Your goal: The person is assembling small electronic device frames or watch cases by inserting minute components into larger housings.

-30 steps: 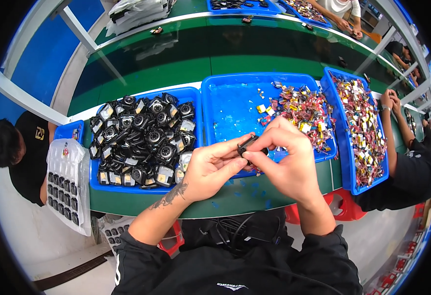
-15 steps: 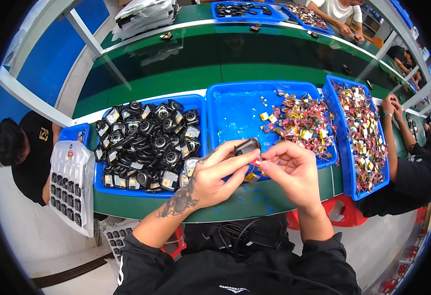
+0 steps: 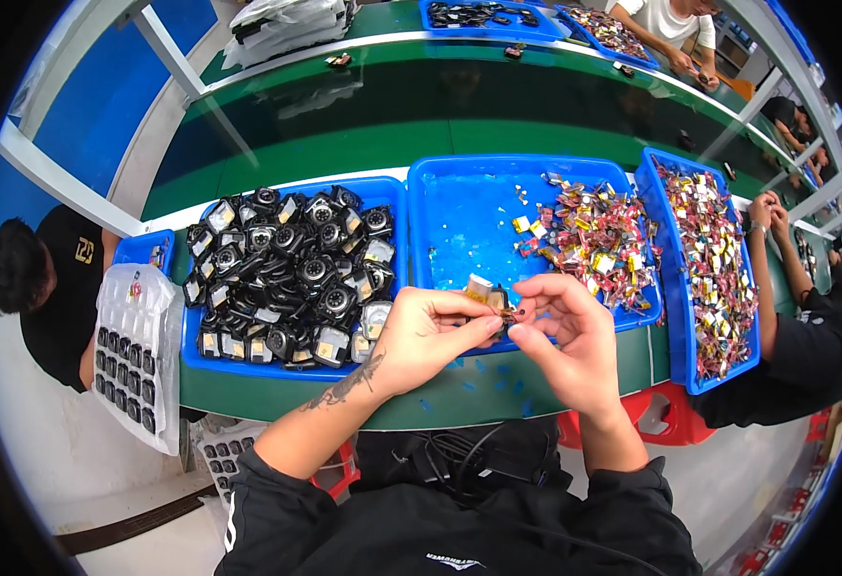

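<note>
My left hand (image 3: 430,331) is closed on a small black watch case (image 3: 504,300), pinching it between thumb and fingers in front of me. A silver and yellow piece (image 3: 479,287) stands up at the top of the case. The fingertips of my right hand (image 3: 571,336) are curled in at the case's right edge, where a small dark red bit shows. My fingers hide most of the case. Just beyond my hands lies a blue tray (image 3: 459,206), with a heap of small red, yellow and silver parts (image 3: 598,240) on its right side.
At left is a blue tray (image 3: 402,216) heaped with black watch cases (image 3: 286,269). A narrower blue tray (image 3: 675,288) of small parts stands at right. Clear plastic trays (image 3: 138,355) hold cases at far left. People sit on both sides and across the green belt (image 3: 392,125).
The case has been turned in my left hand, so the silver and yellow piece now shows at its top. My right fingers have stayed close to it.
</note>
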`<state>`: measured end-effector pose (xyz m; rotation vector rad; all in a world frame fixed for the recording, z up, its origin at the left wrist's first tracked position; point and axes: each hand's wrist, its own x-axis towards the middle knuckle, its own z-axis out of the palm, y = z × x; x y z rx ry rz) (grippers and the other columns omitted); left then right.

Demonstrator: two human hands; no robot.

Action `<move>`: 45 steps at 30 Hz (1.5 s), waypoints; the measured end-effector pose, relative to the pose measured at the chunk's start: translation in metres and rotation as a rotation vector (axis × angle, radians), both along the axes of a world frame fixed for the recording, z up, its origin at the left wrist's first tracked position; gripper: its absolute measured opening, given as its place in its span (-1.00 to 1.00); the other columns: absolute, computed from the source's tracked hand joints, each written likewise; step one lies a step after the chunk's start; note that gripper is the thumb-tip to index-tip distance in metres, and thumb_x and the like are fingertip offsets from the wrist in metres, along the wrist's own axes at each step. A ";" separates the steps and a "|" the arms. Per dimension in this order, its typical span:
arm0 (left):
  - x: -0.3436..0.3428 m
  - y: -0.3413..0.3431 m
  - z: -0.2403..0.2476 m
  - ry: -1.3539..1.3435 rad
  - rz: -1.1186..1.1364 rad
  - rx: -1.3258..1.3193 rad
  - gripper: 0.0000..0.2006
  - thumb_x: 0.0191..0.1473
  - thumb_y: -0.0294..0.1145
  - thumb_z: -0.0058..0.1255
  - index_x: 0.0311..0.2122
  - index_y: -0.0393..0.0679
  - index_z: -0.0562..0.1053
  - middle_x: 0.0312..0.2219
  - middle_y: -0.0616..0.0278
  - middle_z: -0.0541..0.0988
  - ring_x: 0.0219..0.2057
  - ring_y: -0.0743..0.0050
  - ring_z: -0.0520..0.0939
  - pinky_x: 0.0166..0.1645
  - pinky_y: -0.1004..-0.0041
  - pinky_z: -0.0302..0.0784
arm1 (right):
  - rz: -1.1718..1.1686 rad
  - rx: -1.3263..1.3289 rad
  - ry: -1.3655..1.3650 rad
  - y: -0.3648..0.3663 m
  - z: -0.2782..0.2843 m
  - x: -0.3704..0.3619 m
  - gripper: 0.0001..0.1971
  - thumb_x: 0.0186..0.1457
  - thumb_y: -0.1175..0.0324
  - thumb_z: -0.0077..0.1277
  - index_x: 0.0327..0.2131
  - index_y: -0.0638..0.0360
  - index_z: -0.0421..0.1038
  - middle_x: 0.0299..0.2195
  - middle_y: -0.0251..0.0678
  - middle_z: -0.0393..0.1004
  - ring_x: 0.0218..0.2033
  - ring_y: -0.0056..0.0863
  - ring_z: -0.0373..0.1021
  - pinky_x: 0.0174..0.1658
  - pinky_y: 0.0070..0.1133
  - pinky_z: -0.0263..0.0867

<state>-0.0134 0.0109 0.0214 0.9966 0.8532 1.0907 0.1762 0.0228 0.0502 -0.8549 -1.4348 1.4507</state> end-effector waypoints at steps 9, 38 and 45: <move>0.003 -0.002 -0.002 0.012 0.081 0.127 -0.72 0.12 -0.63 0.01 -0.03 -0.42 0.45 -0.10 0.09 0.53 -0.09 0.46 0.57 0.01 0.51 0.53 | -0.255 0.131 -0.129 0.004 -0.018 -0.014 -0.68 -0.01 0.63 0.16 -0.19 0.24 0.29 -0.43 -0.41 0.45 -0.46 -0.79 0.32 -0.43 -0.80 0.20; 0.002 -0.003 -0.001 -0.162 0.200 0.018 -0.66 0.15 -0.64 -0.08 0.02 -0.17 0.25 -0.20 0.18 0.56 -0.20 0.57 0.59 -0.21 0.55 0.59 | -0.223 0.288 -0.374 0.012 -0.015 -0.038 -0.62 0.00 0.66 0.10 -0.06 0.27 0.34 -0.38 -0.35 0.42 -0.38 -0.67 0.39 -0.35 -0.69 0.42; 0.010 0.002 -0.010 0.409 0.546 0.448 -0.32 0.03 -0.57 0.10 0.22 -0.25 0.05 0.05 -0.04 0.38 -0.10 0.25 0.57 -0.22 0.41 0.60 | 0.039 0.246 -0.453 0.107 0.012 -0.047 -0.63 0.04 0.57 0.05 -0.05 0.24 0.26 -0.49 -0.33 0.53 -0.45 -0.67 0.42 -0.39 -0.71 0.28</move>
